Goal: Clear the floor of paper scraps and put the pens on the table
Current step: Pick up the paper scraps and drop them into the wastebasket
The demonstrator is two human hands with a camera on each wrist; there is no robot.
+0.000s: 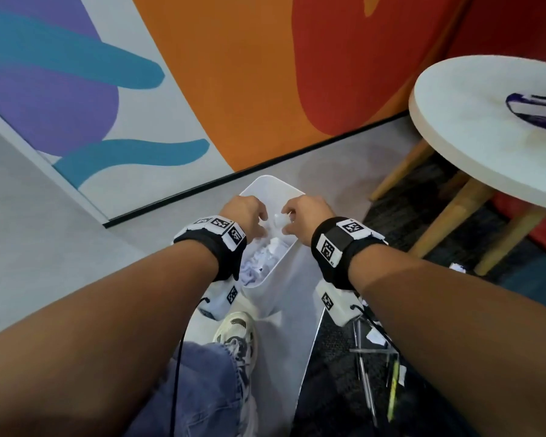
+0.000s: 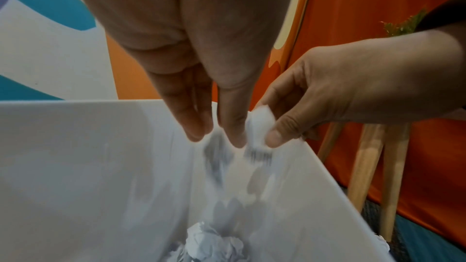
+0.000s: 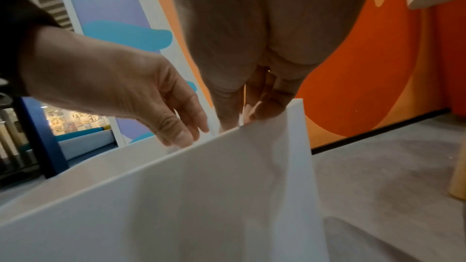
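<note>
A white bin (image 1: 273,184) stands on the floor with crumpled paper (image 1: 262,260) inside. Both hands hover over its opening. My left hand (image 1: 259,222) points its straight fingers (image 2: 196,125) down into the bin, and a blurred paper scrap (image 2: 218,152) drops just beneath them. My right hand (image 1: 287,221) pinches a small white paper scrap (image 2: 259,125) between thumb and fingers. In the right wrist view the bin wall (image 3: 227,186) hides most of my right fingers. A yellow-green pen (image 1: 394,389) and silvery pens (image 1: 364,373) lie on the dark carpet under my right forearm.
A round white table (image 1: 460,127) on wooden legs stands at the right, with a purple and white object (image 1: 533,108) on top. Loose paper scraps (image 1: 375,337) lie on the carpet near the pens. A painted wall runs behind the bin. My shoe (image 1: 234,332) is beside the bin.
</note>
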